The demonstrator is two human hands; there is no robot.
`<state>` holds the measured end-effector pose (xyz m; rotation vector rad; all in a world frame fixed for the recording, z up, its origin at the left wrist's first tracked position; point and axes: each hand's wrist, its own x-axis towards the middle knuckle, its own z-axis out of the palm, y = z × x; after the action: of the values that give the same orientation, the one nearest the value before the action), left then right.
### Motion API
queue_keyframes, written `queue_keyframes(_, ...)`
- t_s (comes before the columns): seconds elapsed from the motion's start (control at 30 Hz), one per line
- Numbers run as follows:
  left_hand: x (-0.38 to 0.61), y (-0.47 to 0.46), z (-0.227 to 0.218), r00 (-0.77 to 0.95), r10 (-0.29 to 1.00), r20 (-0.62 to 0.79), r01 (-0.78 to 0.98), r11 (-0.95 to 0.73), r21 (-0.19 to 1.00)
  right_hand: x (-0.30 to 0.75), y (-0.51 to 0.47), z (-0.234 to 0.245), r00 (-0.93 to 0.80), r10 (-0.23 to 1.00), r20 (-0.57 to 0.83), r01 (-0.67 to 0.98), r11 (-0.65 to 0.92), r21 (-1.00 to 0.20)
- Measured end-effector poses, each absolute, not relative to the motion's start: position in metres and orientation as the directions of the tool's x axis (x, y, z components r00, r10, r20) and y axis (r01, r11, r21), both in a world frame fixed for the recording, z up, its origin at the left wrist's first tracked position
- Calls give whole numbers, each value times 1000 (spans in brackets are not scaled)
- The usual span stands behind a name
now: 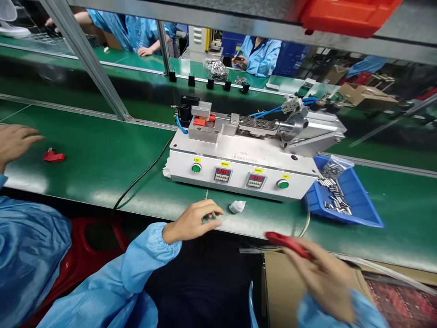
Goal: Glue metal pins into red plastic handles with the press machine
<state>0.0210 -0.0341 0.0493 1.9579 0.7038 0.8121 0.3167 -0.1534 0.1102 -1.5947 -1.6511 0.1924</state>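
Note:
My left hand (194,221) rests at the near edge of the green bench (102,159), fingers curled together around a thin metal pin (206,200) that sticks up from them. My right hand (321,273), blurred by motion, is low at the right and grips a red plastic part (287,241). In front of both hands stands a white press machine (246,164) with two green buttons and two red digital displays. A red part (204,120) sits in the machine's fixture.
A blue bin (355,200) of metal pins sits right of the machine. A small white scrap (237,207) lies near my left hand. At far left a co-worker's hand (15,141) reaches toward another red part (53,156). A cardboard box (276,282) stands below.

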Motion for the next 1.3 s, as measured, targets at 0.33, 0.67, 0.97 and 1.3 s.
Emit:
queue_keyframes(0.33,6,-40,55,587,792,168,173,-325,930,236,-102,62,126,823,554,570,397,-719)
queue_keyframes(0.67,10,-26,19,462,883,-88,-45,123,991,253,-72,24,165,941,294,509,174,-843)
queue_keyframes(0.97,14,-20,19,403,912,-78,21,76,997,258,-61,29,119,988,94,107,82,-991)
queue_keyframes(1.3,10,-23,22,416,906,-74,62,53,997,260,-64,26,149,988,-40,-197,-10,-980)
